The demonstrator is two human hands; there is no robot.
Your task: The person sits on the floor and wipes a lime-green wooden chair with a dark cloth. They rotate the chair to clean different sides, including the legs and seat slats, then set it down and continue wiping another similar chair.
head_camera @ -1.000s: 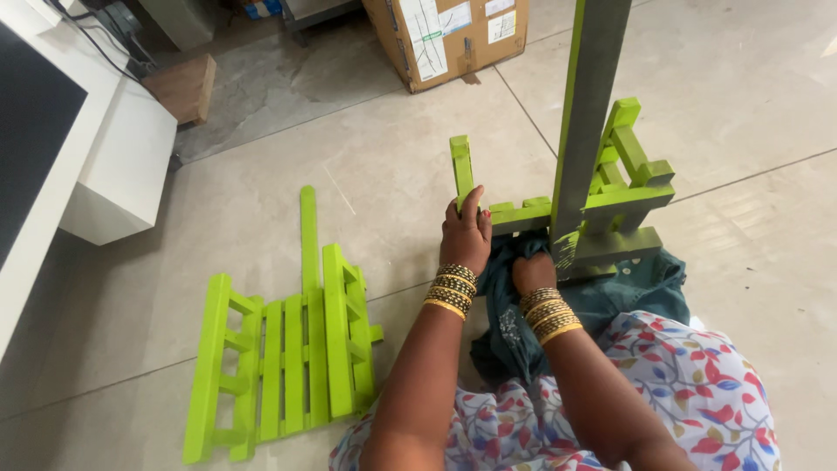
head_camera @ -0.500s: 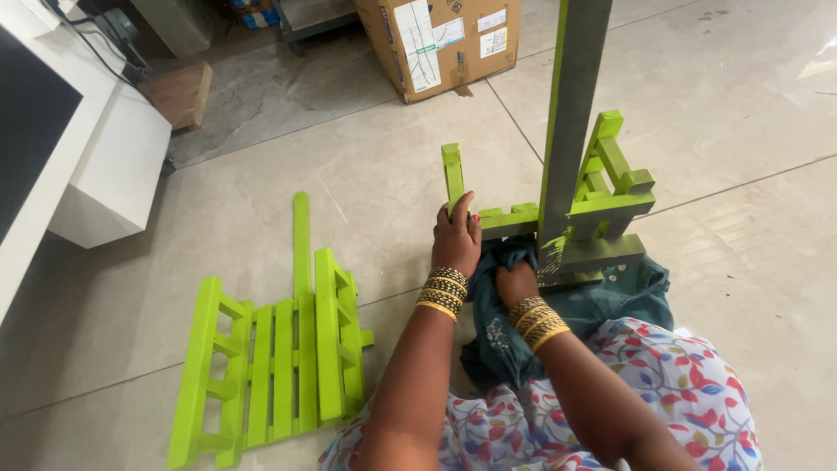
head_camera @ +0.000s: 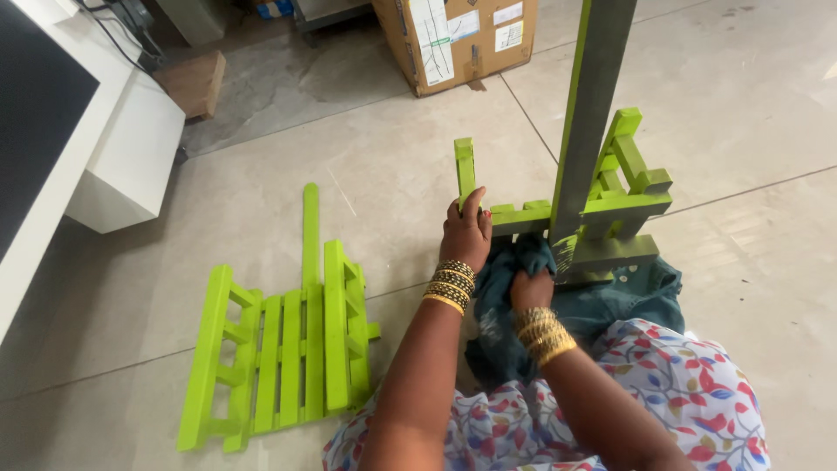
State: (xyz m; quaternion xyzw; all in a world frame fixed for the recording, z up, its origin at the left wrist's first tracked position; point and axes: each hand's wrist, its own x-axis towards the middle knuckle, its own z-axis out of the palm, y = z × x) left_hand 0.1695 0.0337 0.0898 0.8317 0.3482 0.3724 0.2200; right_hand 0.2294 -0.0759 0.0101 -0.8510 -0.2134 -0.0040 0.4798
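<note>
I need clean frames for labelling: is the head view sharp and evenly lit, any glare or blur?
Head view: soft, even daylight, faint shadows; mild sheen on the floor tiles at upper right; left hand, right hand and green frame sharp, no motion blur.

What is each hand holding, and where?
Left hand grips the green frame at its lower crossbar, by the short upright. Right hand clutches a bunched teal cloth against the frame's base.

home interior, pale tiled floor [head_camera: 261, 201], white media cabinet [head_camera: 122, 157], dark screen [head_camera: 35, 113], cardboard box [head_camera: 453, 39]
</note>
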